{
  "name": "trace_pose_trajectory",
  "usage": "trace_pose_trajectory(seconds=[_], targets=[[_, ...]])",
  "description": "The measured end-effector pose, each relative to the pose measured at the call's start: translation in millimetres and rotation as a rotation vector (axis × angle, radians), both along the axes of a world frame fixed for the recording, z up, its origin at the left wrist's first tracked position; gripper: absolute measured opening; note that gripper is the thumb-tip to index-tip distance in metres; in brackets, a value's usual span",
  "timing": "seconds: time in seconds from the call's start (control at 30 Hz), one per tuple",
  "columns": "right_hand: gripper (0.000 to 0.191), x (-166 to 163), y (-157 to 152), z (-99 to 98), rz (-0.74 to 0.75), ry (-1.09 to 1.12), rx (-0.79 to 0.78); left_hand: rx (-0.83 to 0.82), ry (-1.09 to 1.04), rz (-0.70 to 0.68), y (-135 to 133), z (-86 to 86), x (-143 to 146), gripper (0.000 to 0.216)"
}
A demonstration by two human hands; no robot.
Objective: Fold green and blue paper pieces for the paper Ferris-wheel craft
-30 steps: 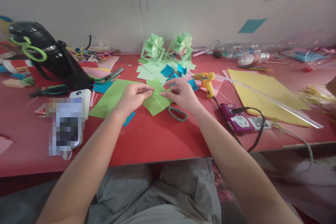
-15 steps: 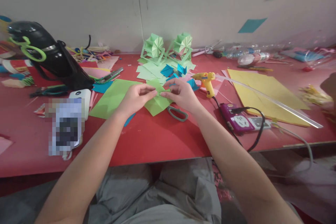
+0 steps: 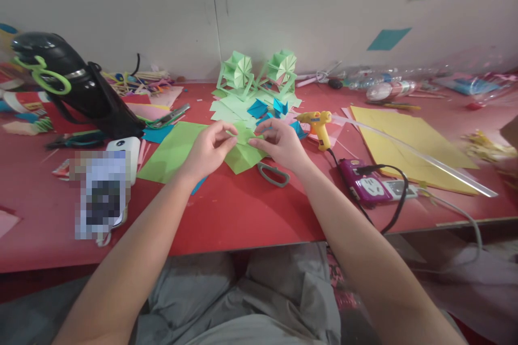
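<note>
Fingers (image 3: 265,124) and thumbs of both hands curl toward one another, each index fingertip drawn in close to its thumb, pinching the creased light green square (image 3: 244,158) between them; the exact points of contact are too small to make out. Left hand (image 3: 206,150) takes the near-left side of the square and right hand (image 3: 283,145) the opposite side, with one corner of the paper pointing toward the person.

Just beside the left hand lies a larger green sheet (image 3: 168,153), and a thin blue strip (image 3: 199,185) shows by the left wrist. A grey scissor handle (image 3: 275,174) sits just below the right hand. Beyond the fingertips are folded blue pieces (image 3: 280,108) and a spread of pale green sheets (image 3: 230,111), behind which two pleated green paper models (image 3: 238,72) stand near the wall (image 3: 141,5).

To the right, a yellow glue gun (image 3: 321,128) lies near a purple power strip (image 3: 361,186), with yellow sheets (image 3: 424,145) farther out. A black bottle (image 3: 73,86) leans on the far left of the red table (image 3: 254,221), behind a white device (image 3: 130,159).
</note>
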State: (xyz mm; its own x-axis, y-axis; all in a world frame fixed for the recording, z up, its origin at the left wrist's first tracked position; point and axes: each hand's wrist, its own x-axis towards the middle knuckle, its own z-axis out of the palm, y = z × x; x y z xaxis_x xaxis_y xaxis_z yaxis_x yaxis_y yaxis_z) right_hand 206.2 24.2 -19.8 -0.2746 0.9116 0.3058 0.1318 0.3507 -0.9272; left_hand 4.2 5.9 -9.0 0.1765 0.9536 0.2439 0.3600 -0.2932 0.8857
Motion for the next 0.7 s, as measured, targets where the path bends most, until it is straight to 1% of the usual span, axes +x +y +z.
trace_pose_trajectory(seconds=[0.1, 0.2, 0.3, 0.47, 0.7], targets=[[0.043, 0.5, -0.5, 0.5, -0.004, -0.001, -0.003, 0.044, 0.007, -0.065, -1.4, 1.1, -0.4, 0.012], [0.044, 0.8, -0.9, 1.4, -0.021, -0.018, 0.017, 0.005, 0.02, -0.089, -2.2, 1.9, -0.7, 0.012], [0.043, 1.0, -0.3, 0.7, -0.041, -0.043, 0.043, -0.021, 0.016, -0.097, -1.2, 0.8, -1.3, 0.016], [0.04, 1.1, 3.0, -5.0, -0.06, -0.064, 0.097, -0.006, 0.015, -0.093, 2.6, -3.7, -2.4, 0.018], [0.028, 1.4, 4.2, -8.3, -0.115, -0.122, 0.159, 0.028, 0.072, -0.091, 3.9, -5.6, -4.1, 0.021]])
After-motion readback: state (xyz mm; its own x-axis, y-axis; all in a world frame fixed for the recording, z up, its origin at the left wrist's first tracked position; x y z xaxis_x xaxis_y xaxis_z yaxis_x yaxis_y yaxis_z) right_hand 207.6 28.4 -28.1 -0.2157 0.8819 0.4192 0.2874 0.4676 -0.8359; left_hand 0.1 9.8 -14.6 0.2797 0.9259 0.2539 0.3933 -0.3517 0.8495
